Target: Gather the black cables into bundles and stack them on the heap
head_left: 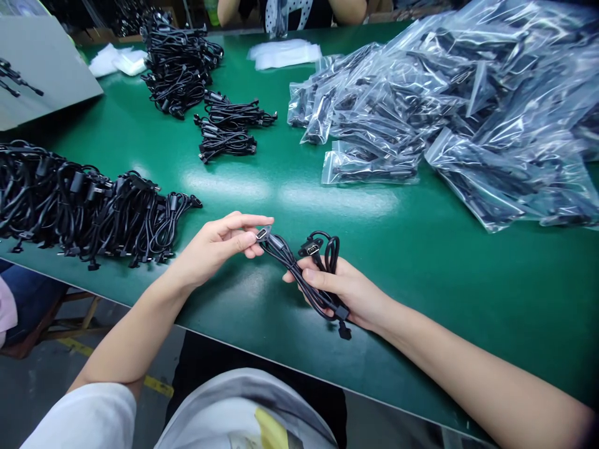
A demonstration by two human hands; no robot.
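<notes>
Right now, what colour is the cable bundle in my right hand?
Black; the cable bundle shows in the head view.

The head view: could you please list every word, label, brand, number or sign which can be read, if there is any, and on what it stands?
No text can be read.
Held cable bundle: any marking is too small to read.
Clear bags: no readable label.
Pale panel at upper left: dark cable-like shapes, no readable words.
Wearer's shirt: part of a print, no readable lettering.
</notes>
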